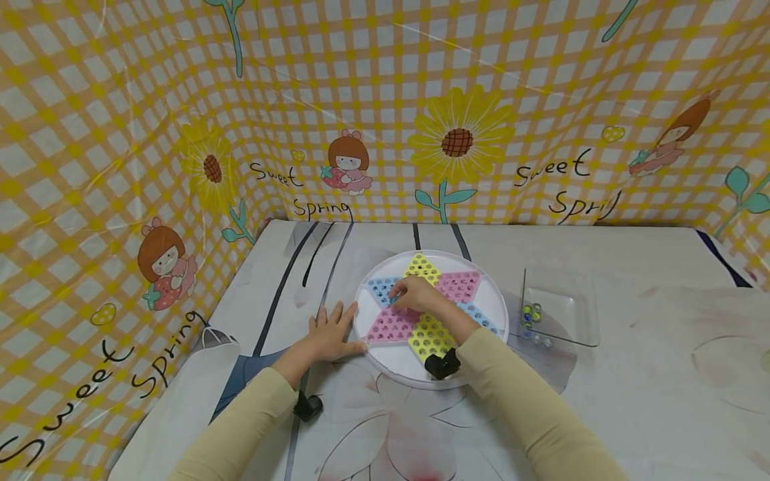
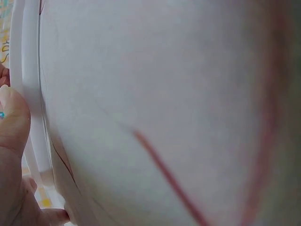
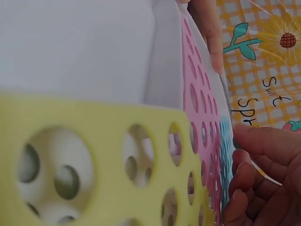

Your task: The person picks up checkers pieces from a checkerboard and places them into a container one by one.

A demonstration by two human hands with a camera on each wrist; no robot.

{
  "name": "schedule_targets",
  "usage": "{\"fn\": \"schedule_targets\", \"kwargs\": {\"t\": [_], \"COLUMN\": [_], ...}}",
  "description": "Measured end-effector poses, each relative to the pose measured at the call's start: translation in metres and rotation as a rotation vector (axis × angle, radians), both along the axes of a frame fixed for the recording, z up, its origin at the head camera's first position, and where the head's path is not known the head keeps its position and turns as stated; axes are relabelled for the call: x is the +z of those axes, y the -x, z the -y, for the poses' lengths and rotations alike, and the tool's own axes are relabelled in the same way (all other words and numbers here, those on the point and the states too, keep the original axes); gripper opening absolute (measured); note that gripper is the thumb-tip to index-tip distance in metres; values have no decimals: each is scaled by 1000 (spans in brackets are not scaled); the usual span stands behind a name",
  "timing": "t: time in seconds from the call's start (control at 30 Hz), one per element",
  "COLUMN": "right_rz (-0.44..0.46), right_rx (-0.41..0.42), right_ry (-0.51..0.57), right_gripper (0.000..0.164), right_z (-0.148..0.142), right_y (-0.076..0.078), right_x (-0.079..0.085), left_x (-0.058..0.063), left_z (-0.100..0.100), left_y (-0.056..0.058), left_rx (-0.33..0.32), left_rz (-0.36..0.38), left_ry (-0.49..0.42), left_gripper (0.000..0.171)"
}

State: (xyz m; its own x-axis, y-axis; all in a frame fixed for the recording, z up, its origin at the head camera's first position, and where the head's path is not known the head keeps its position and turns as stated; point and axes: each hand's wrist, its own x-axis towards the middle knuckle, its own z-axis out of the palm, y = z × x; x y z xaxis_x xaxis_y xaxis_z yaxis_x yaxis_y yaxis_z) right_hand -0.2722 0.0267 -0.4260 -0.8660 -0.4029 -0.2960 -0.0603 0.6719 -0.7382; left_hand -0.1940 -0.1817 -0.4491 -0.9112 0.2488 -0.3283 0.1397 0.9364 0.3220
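A round white Chinese checkers board (image 1: 385, 361) carries a star of yellow, pink and blue sections pierced with holes. Over its left part reaches my right hand (image 1: 415, 295), fingertips down at the blue section (image 1: 380, 290). In the right wrist view, that hand (image 3: 268, 174) pinches a small dark marble (image 3: 236, 144), mostly covered by its fingertips. My left hand (image 1: 331, 336) lies with fingers spread at the board's left rim. Its thumb (image 2: 13, 117) touches the rim (image 2: 32, 94) in the left wrist view.
Right of the board stands a clear plastic tray (image 1: 568, 304) with several glass marbles (image 1: 532, 312) at its left side. Black wrist mounts (image 1: 442, 364) sit on both wrists. A checked sunflower cloth (image 1: 385, 87) hangs behind the patterned white tabletop (image 1: 662, 401).
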Motion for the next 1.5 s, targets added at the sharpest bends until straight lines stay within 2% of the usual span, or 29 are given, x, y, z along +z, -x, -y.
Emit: {"fn": "schedule_targets", "kwargs": {"t": [0.2,0.7,1.07,1.27,1.5], "right_rz": [4,-80,-83,-76,-96], "right_rx": [4,66,65,74,81], "right_ry": [85,82,90,124,172], "right_gripper": [26,24,25,25,21], "right_z": [-4,-16,-29,-39,-52], "right_y": [-2,-5,-4,-1,-3], "right_x": [4,17,23,23,30], "left_x": [1,2,3,2,2], "left_z": [-1,-2,-2,-2,-1], "left_y": [0,-2,-2,-2,-2], "left_rx": [0,2,5,4,5], "left_rz": [-8,-3,-3,3,-1], "left_ry": [-1,-4,-9,-5,-9], "left_gripper": [88,89,88,88,88]}}
